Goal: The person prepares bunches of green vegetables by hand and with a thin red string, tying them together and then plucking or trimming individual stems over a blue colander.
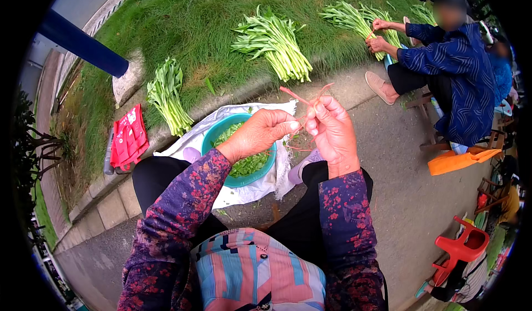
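Above my lap, my right hand [333, 134] is closed in a pinch on thin reddish string [293, 94], whose loose ends stick up past the fingertips. My left hand [256, 135] is pinched shut on the same string, close beside the right fingertips; other strands hang below between the hands. Just under my left hand stands a teal basin [207, 139] with green leaves [244, 166] inside. The basin rests on a white woven sack [235, 196] spread between my feet.
Bundles of leafy green stalks [280, 48] lie along the grass and curb, one [170, 100] beside the sack. A red bag [128, 136] sits left. At right, a seated co-worker [463, 75] handles another bundle [352, 23]. Farther right are an orange cloth [463, 160] and a red plastic chair [463, 244].
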`<state>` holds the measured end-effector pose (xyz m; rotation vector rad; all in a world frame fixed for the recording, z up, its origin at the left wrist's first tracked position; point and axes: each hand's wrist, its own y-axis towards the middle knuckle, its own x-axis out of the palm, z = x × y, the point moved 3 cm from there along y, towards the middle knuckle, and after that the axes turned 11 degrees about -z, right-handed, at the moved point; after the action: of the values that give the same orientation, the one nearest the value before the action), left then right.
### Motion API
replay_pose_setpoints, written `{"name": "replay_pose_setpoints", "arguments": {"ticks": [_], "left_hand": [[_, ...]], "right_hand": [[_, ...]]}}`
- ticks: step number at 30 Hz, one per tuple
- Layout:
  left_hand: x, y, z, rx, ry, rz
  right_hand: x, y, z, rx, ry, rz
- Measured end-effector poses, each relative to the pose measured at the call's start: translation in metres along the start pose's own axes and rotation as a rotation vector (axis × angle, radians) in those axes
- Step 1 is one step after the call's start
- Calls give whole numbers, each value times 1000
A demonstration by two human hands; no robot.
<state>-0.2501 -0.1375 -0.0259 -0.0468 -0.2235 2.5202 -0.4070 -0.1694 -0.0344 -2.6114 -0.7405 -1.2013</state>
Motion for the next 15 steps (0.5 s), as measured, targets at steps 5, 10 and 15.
{"name": "replay_pose_setpoints", "arguments": {"ticks": [5,10,15], "left_hand": [[-25,-28,-15,-64,-36,-6],[-52,-60,-15,-182,39,63],[-76,-88,-15,-206,-69,127]], "right_hand": [[-42,-4,-23,-161,236,124],[-61,-5,-33,-234,356,203],[-99,-17,-48,-358,464,300]]}}
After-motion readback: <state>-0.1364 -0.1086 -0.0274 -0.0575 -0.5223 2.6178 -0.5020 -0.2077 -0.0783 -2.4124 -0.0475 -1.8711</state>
